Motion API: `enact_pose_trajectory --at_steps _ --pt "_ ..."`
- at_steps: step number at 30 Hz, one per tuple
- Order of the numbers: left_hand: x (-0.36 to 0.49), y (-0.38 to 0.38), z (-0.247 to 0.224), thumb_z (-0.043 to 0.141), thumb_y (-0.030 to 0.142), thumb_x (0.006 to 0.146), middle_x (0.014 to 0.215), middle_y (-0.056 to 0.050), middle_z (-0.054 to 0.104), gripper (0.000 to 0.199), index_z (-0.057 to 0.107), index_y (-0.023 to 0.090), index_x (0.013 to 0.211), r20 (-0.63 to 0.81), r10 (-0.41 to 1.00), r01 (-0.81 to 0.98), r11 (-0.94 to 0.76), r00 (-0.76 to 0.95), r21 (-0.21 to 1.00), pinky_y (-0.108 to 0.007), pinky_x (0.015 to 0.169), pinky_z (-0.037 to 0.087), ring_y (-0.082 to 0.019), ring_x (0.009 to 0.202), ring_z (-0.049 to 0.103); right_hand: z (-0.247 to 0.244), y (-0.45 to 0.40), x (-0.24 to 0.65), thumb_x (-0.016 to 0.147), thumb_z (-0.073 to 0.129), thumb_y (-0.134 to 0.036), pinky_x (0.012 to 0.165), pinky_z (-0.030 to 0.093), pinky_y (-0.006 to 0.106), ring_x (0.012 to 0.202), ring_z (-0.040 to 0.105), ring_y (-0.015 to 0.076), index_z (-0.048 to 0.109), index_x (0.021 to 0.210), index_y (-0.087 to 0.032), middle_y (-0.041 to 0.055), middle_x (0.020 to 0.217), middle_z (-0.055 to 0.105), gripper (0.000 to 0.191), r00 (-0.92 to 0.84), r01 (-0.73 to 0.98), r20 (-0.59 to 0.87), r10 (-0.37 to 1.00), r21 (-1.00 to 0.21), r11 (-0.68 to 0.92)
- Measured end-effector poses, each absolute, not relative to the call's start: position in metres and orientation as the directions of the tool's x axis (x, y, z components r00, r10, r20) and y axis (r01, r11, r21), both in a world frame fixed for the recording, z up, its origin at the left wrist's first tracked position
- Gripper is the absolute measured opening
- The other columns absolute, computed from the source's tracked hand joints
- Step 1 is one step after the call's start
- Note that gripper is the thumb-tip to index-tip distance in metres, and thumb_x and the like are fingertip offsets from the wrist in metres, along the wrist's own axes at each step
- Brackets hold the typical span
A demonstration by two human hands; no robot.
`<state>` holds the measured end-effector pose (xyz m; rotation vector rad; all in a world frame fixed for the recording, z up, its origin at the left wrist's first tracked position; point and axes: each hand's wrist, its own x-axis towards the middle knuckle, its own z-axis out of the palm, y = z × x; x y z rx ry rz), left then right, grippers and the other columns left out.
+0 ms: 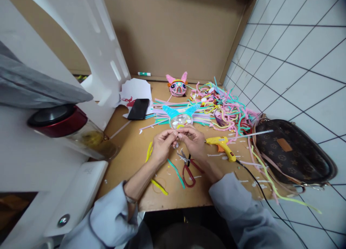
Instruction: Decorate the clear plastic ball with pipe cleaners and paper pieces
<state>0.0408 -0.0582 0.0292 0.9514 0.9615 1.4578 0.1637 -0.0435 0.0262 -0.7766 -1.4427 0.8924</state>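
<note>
My left hand (163,143) and my right hand (192,141) meet over the table, thumbs and forefingers pinched together at their tips. Whatever lies between the fingertips is too small to make out. Just beyond them rests a clear round form (181,120) with two blue pipe-cleaner ears; a bit of yellow shows at its near side. Red-handled scissors (188,171) lie partly open below my hands, by a green pipe cleaner (177,173). A yellow pipe cleaner (160,187) passes under my left forearm. To the right of my right hand lies a yellow glue gun (222,144).
A finished-looking pink-eared animal head (177,86) stands at the back, beside a tangled pile of pipe cleaners (227,105). A phone (138,109) lies on paper at left. A brown handbag (292,148), a red-lidded bottle (78,130) and the glue gun's cord (258,184) flank the workspace.
</note>
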Motion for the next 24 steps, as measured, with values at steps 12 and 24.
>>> enact_pose_trajectory --at_steps 12,24 --pt "0.0394 -0.0579 0.0316 0.082 0.046 0.061 0.046 0.009 0.034 0.037 0.063 0.015 0.068 -0.031 0.997 -0.462 -0.008 -0.077 0.887 -0.020 0.044 0.018 -0.004 0.043 0.026 0.0288 -0.0460 0.1662 0.080 0.068 -0.023 0.069 0.052 0.027 0.076 0.057 0.0143 0.074 0.107 -0.026 0.0006 0.084 0.060 0.028 -0.086 0.166 0.546 0.833 -0.817 0.553" --pt "0.0383 -0.0572 0.0360 0.077 0.051 0.065 0.046 0.004 0.045 0.044 0.054 0.015 0.055 -0.049 0.998 -0.475 0.056 0.029 0.878 -0.021 0.043 0.023 -0.005 0.042 0.035 0.0295 -0.0430 0.1683 0.078 0.069 -0.021 0.068 0.050 0.027 0.076 0.057 0.0139 0.076 0.098 -0.024 0.0006 0.084 0.062 0.021 -0.079 0.120 0.523 0.849 -0.840 0.529"
